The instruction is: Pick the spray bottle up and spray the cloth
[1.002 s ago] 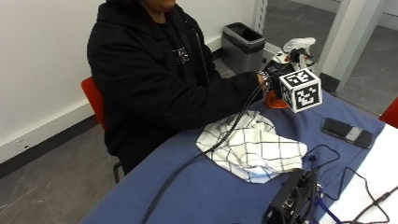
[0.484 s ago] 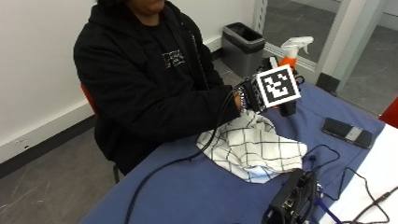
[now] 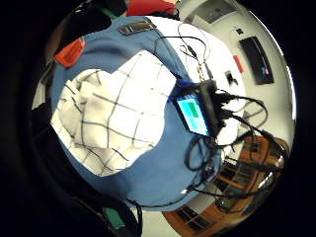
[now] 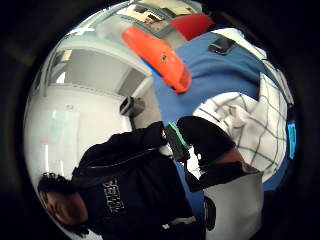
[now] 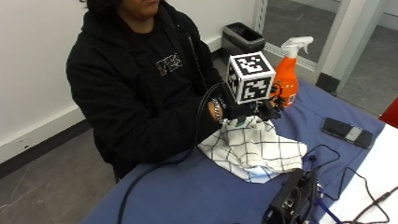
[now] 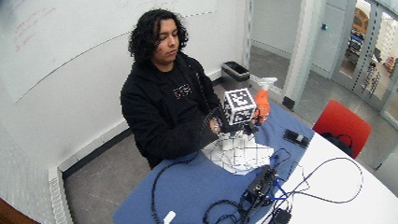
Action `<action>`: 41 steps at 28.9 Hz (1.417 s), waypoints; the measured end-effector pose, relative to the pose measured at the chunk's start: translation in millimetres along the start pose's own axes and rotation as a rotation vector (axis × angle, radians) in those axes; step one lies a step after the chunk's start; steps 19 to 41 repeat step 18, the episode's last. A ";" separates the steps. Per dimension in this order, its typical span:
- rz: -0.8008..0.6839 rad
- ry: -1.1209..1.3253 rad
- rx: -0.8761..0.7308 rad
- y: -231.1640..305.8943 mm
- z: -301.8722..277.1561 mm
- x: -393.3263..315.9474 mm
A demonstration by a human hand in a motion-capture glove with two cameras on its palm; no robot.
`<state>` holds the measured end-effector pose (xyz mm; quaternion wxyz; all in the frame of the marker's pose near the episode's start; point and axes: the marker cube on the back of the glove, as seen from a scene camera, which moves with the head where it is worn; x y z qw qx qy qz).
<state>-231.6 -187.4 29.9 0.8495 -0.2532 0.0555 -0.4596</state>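
An orange spray bottle [image 5: 287, 79] with a white trigger head stands upright on the blue table [image 5: 187, 196], just past a crumpled white checked cloth [image 5: 255, 149]. My gloved right hand [image 5: 239, 108] hovers over the near top of the cloth, beside the bottle's lower part, its fingers loosely curled and holding nothing. In the thumb side palm view the bottle [image 4: 160, 57] shows apart from the palm, beyond the glove [image 4: 205, 137], with the cloth [image 4: 250, 120] alongside. The little finger side palm view looks down on the cloth [image 3: 113, 118], with the bottle [image 3: 69, 52] at the table's edge.
A dark phone [image 5: 347, 132] lies on the table to the right of the cloth. A black device [image 5: 292, 200] with a lit screen and trailing cables sits at the near right. A black bin [image 5: 245, 39] stands on the floor behind, and a red chair [image 6: 339, 126] beside the table.
My hand has drawn back from the bottle towards the person and now hangs over the cloth. The outside camera has shifted too.
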 end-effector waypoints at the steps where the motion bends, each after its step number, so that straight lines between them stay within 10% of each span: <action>1: 0.001 0.022 -0.003 2.9 -0.4 0.6; 41: -0.051 0.083 0.011 21.2 -8.1 -19.7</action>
